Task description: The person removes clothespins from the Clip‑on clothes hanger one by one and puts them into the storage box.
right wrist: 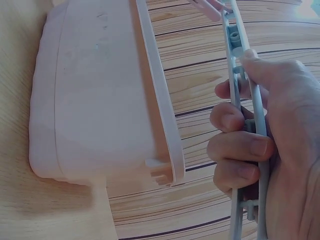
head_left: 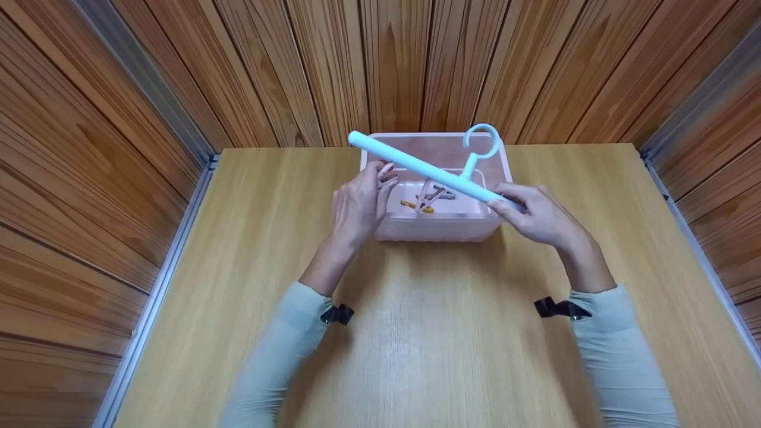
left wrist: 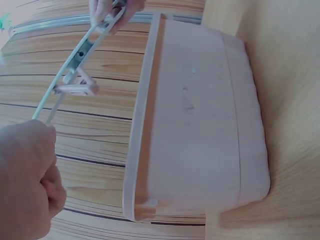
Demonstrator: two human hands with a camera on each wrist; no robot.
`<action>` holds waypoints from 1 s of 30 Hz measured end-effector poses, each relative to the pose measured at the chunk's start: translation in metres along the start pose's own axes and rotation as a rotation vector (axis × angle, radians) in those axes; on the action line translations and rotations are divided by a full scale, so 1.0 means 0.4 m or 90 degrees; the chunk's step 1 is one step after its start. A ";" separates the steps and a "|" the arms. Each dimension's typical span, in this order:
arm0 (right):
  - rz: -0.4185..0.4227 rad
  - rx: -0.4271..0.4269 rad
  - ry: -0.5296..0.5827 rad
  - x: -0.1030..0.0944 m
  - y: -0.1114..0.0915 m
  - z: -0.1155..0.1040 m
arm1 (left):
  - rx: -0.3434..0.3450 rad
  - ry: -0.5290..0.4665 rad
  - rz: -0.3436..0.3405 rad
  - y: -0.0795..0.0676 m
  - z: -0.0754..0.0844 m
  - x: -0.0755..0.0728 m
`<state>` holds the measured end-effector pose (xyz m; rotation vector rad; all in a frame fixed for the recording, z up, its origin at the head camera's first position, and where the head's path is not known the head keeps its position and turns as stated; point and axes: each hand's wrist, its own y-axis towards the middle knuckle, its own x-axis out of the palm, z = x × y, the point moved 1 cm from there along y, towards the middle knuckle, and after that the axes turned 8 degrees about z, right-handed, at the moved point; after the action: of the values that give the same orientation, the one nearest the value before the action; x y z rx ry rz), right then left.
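Note:
A light-blue plastic clothes hanger [head_left: 416, 166] is held aslant above the pink bin, its hook pointing up and away. Around its right end curl the fingers and thumb of my right hand [head_left: 535, 214]. My left hand [head_left: 359, 202] is at the hanger's left part, pinching a pale pink clothespin [head_left: 386, 171] that its fingers mostly hide. Another pink clothespin [left wrist: 80, 87] is clipped to the hanger's middle and hangs below the bar. Under it, more clothespins [head_left: 410, 205], one yellow and one greyish, lie inside the bin.
The pink bin [head_left: 428, 230] stands at the back of the wooden table [head_left: 428, 333], close to the plank wall [head_left: 333, 71]. Plank walls with metal edge rails [head_left: 166, 261] rise on both sides. Black wrist cameras [head_left: 337, 314] sit on both sleeves.

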<state>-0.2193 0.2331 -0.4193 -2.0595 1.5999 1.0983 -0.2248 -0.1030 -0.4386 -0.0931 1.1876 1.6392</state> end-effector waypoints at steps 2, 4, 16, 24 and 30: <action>-0.012 0.011 0.007 -0.001 0.001 -0.003 | 0.018 0.042 0.020 -0.002 0.003 0.002; -0.023 0.021 0.016 -0.003 0.002 -0.003 | 0.035 0.080 0.039 -0.003 0.006 0.006; -0.060 0.021 0.058 -0.016 0.002 0.013 | -0.089 -0.172 -0.095 0.004 0.008 -0.017; -0.016 -0.058 0.080 -0.017 -0.010 0.013 | -0.229 -0.512 -0.178 0.031 0.010 -0.048; -0.007 -0.072 0.055 -0.019 -0.005 -0.010 | -0.247 -0.559 -0.134 0.024 0.008 -0.046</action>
<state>-0.2167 0.2364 -0.4115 -2.2142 1.5977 1.1344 -0.2224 -0.1128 -0.4202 0.2325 0.1834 1.4509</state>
